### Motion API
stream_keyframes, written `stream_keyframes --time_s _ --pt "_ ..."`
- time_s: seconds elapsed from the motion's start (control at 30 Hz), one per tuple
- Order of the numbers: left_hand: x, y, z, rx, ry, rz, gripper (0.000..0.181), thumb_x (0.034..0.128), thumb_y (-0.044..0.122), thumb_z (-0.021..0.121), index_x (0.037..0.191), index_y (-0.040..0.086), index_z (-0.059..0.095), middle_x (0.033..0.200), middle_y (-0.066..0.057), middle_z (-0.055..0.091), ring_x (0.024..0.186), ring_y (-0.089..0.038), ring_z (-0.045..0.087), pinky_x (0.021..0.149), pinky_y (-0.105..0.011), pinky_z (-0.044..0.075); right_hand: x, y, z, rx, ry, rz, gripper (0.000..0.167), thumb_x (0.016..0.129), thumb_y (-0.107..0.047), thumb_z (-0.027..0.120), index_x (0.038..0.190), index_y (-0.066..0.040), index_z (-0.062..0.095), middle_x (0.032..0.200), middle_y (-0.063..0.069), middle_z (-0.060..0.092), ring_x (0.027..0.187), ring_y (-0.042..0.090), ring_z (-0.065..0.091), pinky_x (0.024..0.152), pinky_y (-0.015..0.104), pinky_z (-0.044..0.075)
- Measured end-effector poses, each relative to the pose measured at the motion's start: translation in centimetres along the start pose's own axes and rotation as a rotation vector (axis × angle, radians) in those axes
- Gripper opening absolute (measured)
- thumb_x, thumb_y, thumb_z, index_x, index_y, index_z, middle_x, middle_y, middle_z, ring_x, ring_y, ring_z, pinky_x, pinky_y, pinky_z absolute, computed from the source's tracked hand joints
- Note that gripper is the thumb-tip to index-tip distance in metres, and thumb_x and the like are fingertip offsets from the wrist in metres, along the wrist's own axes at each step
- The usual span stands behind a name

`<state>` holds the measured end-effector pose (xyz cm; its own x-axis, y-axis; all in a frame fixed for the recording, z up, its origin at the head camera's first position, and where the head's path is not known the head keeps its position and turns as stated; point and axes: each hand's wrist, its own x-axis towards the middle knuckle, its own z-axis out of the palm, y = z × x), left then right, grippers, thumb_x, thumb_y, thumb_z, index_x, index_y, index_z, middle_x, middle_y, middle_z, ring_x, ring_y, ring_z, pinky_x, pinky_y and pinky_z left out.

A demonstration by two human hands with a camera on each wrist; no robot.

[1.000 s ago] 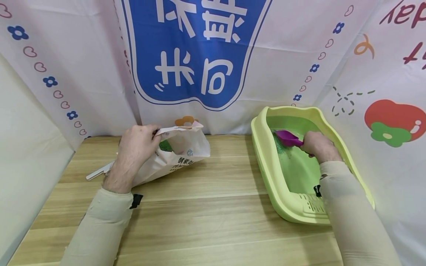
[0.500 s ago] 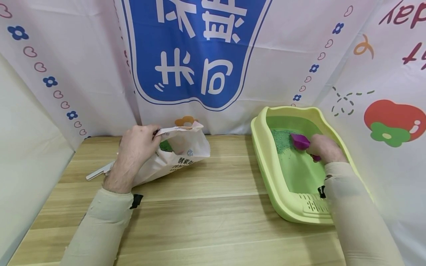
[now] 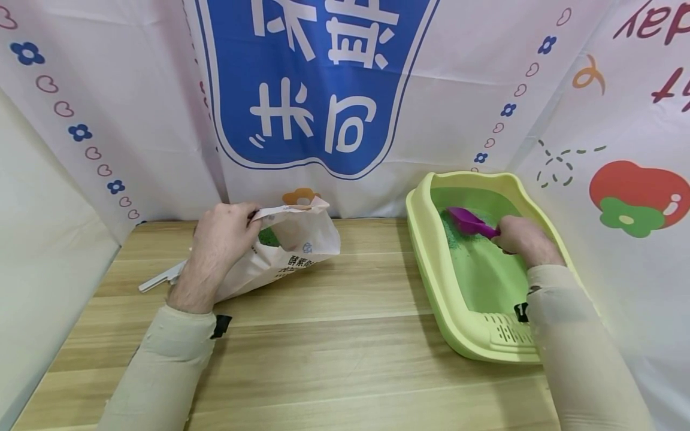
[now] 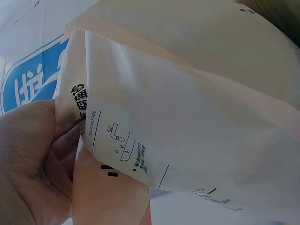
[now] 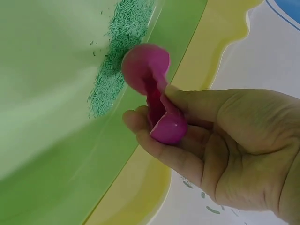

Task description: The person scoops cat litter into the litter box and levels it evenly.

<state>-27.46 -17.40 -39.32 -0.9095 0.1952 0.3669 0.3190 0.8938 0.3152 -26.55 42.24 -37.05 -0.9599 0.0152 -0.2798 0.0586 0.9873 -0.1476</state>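
My left hand [image 3: 223,239] pinches the top edge of a white printed bag [image 3: 318,236] that lies on the table with its mouth held up. Green pellets [image 3: 268,237] show inside the opening. The left wrist view has the bag's panel [image 4: 140,93] filling most of it, with the fingers on its rim. Over the green litter tray [image 3: 439,287], my right hand [image 3: 525,239] grips the handle of a purple scoop [image 3: 468,222]. The scoop's head is at the heap of green litter pellets [image 5: 110,70] near the tray's far left wall; whether it holds any is hidden.
A white strip-like tool [image 3: 162,279], partly hidden by my left forearm, lies on the wooden table [image 3: 334,359]. A printed cloth [image 3: 377,155] hangs right behind the table. The tray has raised rims and a slotted step [image 3: 509,329] at its front.
The scoop first moved right, away from the far left wall, then came back left to the pellets. The pellets have shifted and spread. The left hand and the bag stay still.
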Motion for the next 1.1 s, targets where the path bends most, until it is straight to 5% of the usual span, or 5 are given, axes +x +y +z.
stream_keyframes --time_s 0.23,0.6,1.1 --pt "0.0 0.0 0.0 -0.005 -0.002 -0.004 0.025 0.1109 0.011 0.071 0.130 0.005 0.086 0.118 -0.023 0.089 0.098 -0.051 0.086 0.083 -0.070 0.066 0.5 -0.6 0.2 0.009 -0.042 -0.058 0.027 0.111 -0.012 0.071 0.121 0.011 0.079 0.085 0.012 0.074 0.074 0.021 0.060 0.066 0.033 0.051" --pt "0.0 0.0 0.0 0.003 -0.014 -0.007 0.025 0.1111 0.011 0.072 0.131 0.004 0.086 0.118 -0.024 0.089 0.098 -0.051 0.086 0.083 -0.069 0.066 -0.3 -0.9 -0.3 0.011 -0.127 -0.109 0.021 0.106 -0.004 0.077 0.121 0.011 0.074 0.086 0.014 0.075 0.073 0.021 0.066 0.065 0.031 0.054" --pt "0.1 0.0 0.0 0.000 -0.008 0.000 0.025 0.1112 0.011 0.071 0.131 0.005 0.086 0.118 -0.023 0.089 0.098 -0.051 0.086 0.085 -0.069 0.066 -1.6 -0.5 -1.2 0.089 -0.332 0.028 0.031 0.091 0.000 0.077 0.122 -0.001 0.081 0.086 0.007 0.075 0.077 0.019 0.067 0.067 0.029 0.053"
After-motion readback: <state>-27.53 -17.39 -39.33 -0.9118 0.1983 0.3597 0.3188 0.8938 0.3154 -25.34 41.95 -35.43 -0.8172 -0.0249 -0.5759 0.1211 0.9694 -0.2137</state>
